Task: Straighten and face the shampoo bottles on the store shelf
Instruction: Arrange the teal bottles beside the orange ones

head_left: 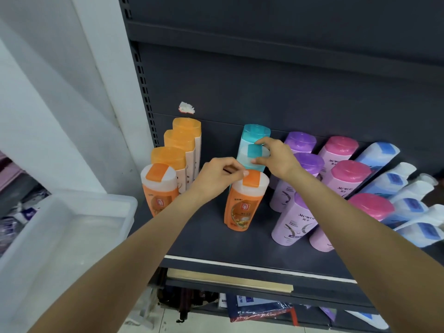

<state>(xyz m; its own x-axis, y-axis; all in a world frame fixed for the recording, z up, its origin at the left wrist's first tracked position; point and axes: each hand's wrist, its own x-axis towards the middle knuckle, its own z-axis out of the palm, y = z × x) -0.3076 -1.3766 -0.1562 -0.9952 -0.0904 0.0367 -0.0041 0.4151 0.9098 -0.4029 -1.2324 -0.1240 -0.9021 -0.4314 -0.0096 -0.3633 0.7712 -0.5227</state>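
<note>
Far left of frame: white plastic bin (72,227) sits off the shelf edge, well apart from the action, no risk there. Left-centre: orange column, three tall orange-capped bottles (179,143) running back with a short orange bottle (159,188) at the front, upright and roughly faced. Centre: left hand (216,176) has fingers curled, fingertips pinching the cap edge of the stray orange bottle (243,200), which stands alone in the gap between the orange column and the teal one. The grip is high and only on the cap, so I'd expect it to tip forward or spin off-face if dragged rather than lifted; the label faces front now. Just right of it: right hand (276,157) with thumb and fingers pinching the cap of the front teal bottle (253,156); a second teal bottle (255,134) sits touching behind it. Pushing the front one back could knock the rear one into the back panel or skew it. Both hands are close together, so wrists could clash if both move at once. Right of centre: purple bottles (295,212) near the right forearm; an elbow sweep could topple the front one off the shelf (216,246) lip. Further right: pink-capped bottles (350,174), then blue-and-white bottles (396,183) at the frame edge, appearing to lean with the lens, not yet straightened.
</note>
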